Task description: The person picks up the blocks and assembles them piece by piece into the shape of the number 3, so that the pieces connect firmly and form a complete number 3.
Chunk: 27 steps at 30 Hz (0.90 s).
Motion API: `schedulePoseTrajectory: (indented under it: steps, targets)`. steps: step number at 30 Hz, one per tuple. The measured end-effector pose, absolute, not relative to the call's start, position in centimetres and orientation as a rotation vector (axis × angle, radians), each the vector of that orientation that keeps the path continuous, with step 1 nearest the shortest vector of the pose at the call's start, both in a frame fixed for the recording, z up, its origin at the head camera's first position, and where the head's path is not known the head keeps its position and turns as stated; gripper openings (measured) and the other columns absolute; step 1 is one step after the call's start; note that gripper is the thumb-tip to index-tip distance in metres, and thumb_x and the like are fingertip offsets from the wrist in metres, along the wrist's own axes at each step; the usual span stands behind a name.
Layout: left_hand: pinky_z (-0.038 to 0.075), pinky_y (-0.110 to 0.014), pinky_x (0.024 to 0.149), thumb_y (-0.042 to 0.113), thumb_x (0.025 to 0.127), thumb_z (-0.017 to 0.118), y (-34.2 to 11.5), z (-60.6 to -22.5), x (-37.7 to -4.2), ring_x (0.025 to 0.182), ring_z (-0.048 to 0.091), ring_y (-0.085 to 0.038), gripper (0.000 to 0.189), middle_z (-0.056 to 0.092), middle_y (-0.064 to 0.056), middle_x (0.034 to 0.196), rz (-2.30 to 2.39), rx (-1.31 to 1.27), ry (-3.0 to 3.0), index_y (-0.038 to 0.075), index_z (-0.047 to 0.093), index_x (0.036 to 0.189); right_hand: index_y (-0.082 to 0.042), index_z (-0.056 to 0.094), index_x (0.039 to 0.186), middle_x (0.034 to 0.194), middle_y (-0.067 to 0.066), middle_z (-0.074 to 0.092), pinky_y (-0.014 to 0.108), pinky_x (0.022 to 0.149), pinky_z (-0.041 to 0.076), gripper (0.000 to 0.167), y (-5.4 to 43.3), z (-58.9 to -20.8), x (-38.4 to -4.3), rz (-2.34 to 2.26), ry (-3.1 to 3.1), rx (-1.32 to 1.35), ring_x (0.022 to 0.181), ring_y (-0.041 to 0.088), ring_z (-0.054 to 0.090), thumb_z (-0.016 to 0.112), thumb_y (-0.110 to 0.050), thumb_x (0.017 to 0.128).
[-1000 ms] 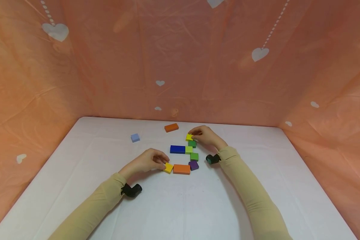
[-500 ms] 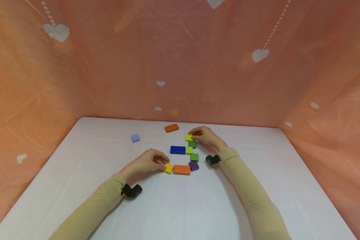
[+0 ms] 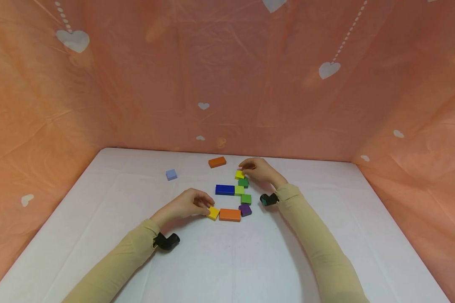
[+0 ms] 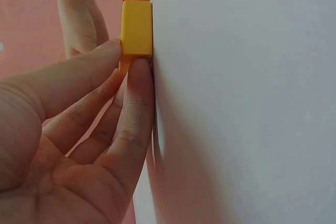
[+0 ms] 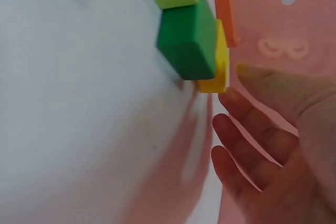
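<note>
In the head view my left hand [image 3: 186, 205] pinches an orange-yellow block [image 3: 213, 213] lying on the table. The left wrist view shows the thumb on one side of this block [image 4: 137, 29] and a fingertip at its near end. An orange oblong block [image 3: 230, 215] sits just right of it, followed by a purple block [image 3: 245, 210]. My right hand [image 3: 260, 171] hovers with loose fingers beside a bright yellow block [image 3: 239, 174]. In the right wrist view, a small gap separates the thumb from that yellow block [image 5: 221, 59], which is partly behind a dark green block [image 5: 186, 40].
Blocks run up from the purple one: a green block [image 3: 246, 199], a lime block [image 3: 239, 190] touching a dark blue oblong [image 3: 225, 190], then the dark green one. Farther off lie a reddish-orange oblong [image 3: 217, 162] and a pale blue block [image 3: 171, 174]. Orange curtains surround the white table [image 3: 220, 261].
My right fingers have eased slightly up and away from the bright yellow block, which stays in place. My left hand and the other blocks look unchanged.
</note>
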<state>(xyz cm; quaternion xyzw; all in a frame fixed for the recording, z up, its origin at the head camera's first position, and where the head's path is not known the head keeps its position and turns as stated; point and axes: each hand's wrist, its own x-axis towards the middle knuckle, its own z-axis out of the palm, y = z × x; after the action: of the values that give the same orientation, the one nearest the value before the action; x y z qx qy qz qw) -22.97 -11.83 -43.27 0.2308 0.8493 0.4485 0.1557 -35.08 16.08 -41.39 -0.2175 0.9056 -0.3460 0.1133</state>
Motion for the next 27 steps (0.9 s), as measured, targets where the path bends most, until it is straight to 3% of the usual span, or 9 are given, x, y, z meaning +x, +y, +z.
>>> schedulePoseTrajectory:
  steps: [14,27]
  targets:
    - [0.051,-0.029,0.077,0.005,0.085,0.071,-12.0,-43.2,-23.0,0.083,0.061,-0.015,0.023,0.068,-0.002,0.099,1.311,0.686,2.407,0.003,0.068,0.108,0.001,0.062,0.122,0.121,0.016,0.062,0.041,0.099,0.042,0.031,13.7,-39.5,-36.2,-1.08,2.712,-0.777,0.111,0.029,0.055,0.063,-0.009,0.093]
    - [0.052,-0.029,0.078,0.006,0.086,0.071,-12.2,-43.4,-23.3,0.085,0.062,-0.015,0.023,0.068,-0.004,0.1,1.341,0.692,2.364,0.002,0.068,0.109,-0.002,0.061,0.125,0.128,0.011,0.059,0.041,0.103,0.038,0.033,11.0,-40.1,-36.9,-1.021,2.678,-0.886,0.121,0.029,0.049,0.061,-0.002,0.092]
